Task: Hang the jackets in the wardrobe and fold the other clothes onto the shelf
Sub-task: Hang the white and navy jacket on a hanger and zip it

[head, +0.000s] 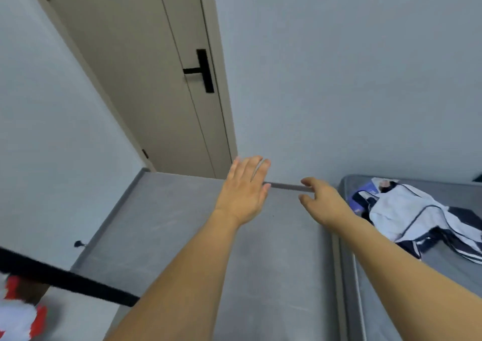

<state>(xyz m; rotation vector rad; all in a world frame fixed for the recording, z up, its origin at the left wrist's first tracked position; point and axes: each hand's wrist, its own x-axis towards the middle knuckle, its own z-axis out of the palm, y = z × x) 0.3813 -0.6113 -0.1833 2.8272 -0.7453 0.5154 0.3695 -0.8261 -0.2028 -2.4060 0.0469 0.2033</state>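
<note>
Both my arms reach forward over the grey floor. My left hand [245,186] is spread with straight fingers and holds nothing. My right hand [323,199] has loosely curved fingers and is empty too, just left of the bed. A white and navy jacket [417,218] lies crumpled on the grey bed [430,288] at the right, with a bit of purple cloth [365,193] showing under its far end. A red and white garment [20,312] sits at the bottom left corner, partly cut off by the frame.
A beige door [146,79] with a black handle [202,70] stands shut ahead. Pale walls rise on both sides. A black bar [67,279] crosses the lower left. The bed's edge [341,275] runs down the right of the floor [182,236].
</note>
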